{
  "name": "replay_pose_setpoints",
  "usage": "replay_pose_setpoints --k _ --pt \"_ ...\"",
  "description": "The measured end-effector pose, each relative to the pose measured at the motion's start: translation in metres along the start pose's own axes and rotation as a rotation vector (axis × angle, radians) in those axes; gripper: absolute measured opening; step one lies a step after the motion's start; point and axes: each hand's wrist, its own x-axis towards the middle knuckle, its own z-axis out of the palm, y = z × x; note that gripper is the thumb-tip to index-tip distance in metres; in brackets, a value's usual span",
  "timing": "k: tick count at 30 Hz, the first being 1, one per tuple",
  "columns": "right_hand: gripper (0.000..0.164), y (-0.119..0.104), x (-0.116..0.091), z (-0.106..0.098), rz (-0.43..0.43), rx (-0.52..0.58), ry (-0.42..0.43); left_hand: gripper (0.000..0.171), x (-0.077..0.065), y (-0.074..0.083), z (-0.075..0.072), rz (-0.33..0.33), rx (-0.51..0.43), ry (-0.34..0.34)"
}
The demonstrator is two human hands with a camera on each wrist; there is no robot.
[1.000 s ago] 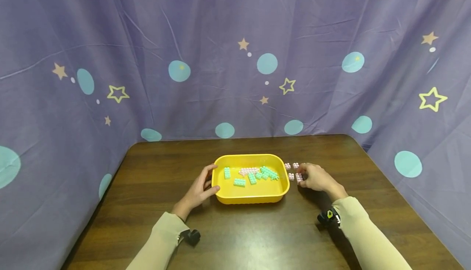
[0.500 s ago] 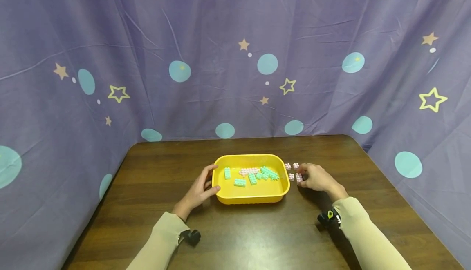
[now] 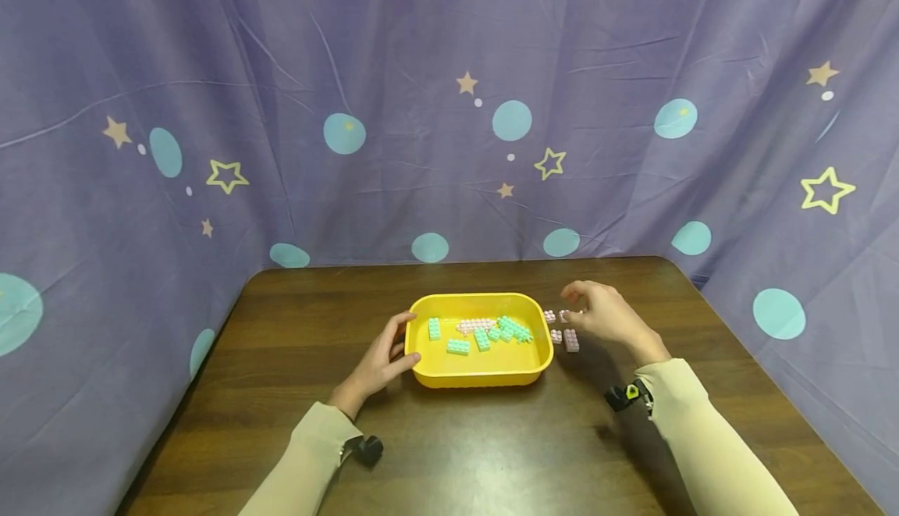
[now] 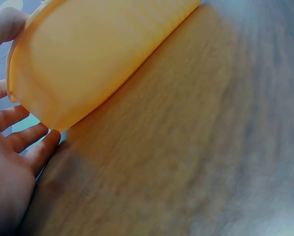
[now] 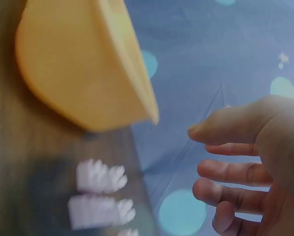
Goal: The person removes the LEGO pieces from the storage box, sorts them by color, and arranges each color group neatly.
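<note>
My left hand [image 3: 379,358] holds the left end of a yellow plastic tray [image 3: 477,380], thumb at the near corner. In the left wrist view its fingertips touch the tray's outer wall [image 4: 102,54]. Inside lie several mint-green toy building bricks [image 3: 458,347] and a cluster of pale pink ones [image 3: 476,326]. Right of the tray, a longer pink brick [image 3: 572,340] and a few smaller pink bricks [image 3: 556,336] rest on the table. My right hand [image 3: 609,314] hovers over them, thumb and fingers apart, nothing between them. In the right wrist view pink bricks [image 5: 100,211] show below the tray.
The brown wooden table [image 3: 449,453] has its far edge close to a purple curtain [image 3: 393,188] printed with stars and dots. Black wrist cameras are strapped at the left cuff [image 3: 365,450] and right cuff [image 3: 623,397].
My right hand has let go of the longer pink brick, lifted and moved a little away from me, its fingers spreading. That brick stays on the table. My left hand and the tray hold still.
</note>
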Motion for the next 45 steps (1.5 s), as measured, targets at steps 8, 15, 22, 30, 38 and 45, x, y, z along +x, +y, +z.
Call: replay_pose_setpoints --k 8,15,22,30,38,45 --pt "0.031 -0.031 0.027 0.006 -0.050 0.022 0.006 0.066 0.000 -0.002 0.000 0.007 0.002 -0.003" --pt "0.031 -0.046 0.042 0.025 -0.072 0.025 -0.056 0.067 0.001 0.000 0.002 0.007 0.010 -0.019" --pt "0.034 -0.059 0.056 0.043 -0.113 0.014 -0.107 0.067 0.005 0.002 0.000 0.008 0.021 -0.016" --pt "0.035 -0.082 0.071 0.061 -0.106 -0.010 -0.202 0.068 0.008 -0.017 -0.005 0.033 0.053 0.002" --pt "0.036 -0.099 0.080 0.078 -0.108 -0.045 -0.282 0.067 0.009 -0.035 -0.004 0.045 0.037 0.027" --pt "0.034 -0.110 0.082 0.097 -0.117 -0.104 -0.343 0.067 0.002 -0.018 -0.003 0.030 0.043 0.011"
